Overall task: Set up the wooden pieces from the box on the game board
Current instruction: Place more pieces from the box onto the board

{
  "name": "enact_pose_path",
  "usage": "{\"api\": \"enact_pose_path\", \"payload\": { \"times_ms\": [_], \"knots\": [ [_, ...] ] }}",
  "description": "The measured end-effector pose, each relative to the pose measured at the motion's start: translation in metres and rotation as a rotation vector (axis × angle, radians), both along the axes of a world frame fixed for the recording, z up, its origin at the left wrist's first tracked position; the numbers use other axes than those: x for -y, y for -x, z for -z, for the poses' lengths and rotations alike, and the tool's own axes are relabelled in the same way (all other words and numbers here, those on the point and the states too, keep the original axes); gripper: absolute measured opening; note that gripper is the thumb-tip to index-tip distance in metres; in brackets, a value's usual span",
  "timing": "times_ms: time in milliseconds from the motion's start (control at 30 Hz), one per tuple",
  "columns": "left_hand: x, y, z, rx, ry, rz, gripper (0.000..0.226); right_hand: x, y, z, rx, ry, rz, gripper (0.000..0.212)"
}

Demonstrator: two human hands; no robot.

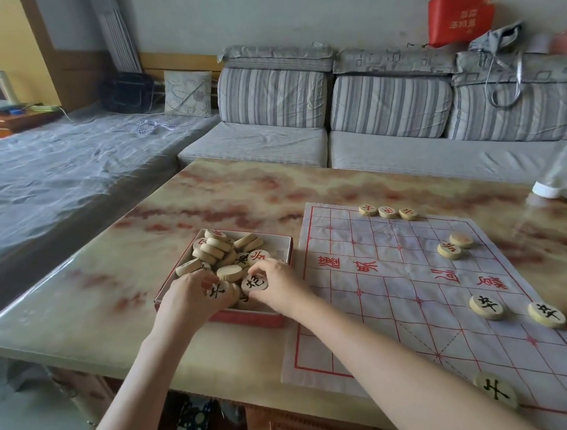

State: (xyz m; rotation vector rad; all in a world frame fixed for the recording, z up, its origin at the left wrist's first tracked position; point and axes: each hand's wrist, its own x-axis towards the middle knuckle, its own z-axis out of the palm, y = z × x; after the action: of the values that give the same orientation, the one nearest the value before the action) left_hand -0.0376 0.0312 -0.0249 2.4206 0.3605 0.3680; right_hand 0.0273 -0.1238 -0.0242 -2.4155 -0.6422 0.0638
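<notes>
Both hands were in the box (289, 246), fingers curled. The left hand (193, 300) pinched a black-marked disc (217, 291), and the right hand (279, 283) pinched a second disc (254, 283) just beside it. The board (400, 273) lay to the box's right on the table (239, 191), nearer the right hand. Discs beneath both palms were hidden.
</notes>
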Motion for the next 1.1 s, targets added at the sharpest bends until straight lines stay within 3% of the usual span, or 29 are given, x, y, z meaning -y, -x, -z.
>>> {"api": "enact_pose_path", "payload": {
  "times_ms": [167,300,533,1100],
  "knots": [
    [0.019,0.009,-0.011,0.134,0.017,0.023,0.027,0.025,0.004,-0.023,-0.018,-0.163,0.031,0.042],
    [0.054,0.029,-0.02,0.189,0.005,0.174,0.028,0.065,0.014,-0.041,-0.028,-0.193,0.029,0.042],
    [0.13,0.055,0.004,0.088,0.017,0.49,0.046,0.144,0.042,-0.039,-0.049,-0.14,0.11,0.043],
    [0.213,0.056,0.025,0.043,-0.044,0.652,0.045,0.233,0.078,-0.021,-0.101,-0.164,0.235,0.042]
  ]
}}
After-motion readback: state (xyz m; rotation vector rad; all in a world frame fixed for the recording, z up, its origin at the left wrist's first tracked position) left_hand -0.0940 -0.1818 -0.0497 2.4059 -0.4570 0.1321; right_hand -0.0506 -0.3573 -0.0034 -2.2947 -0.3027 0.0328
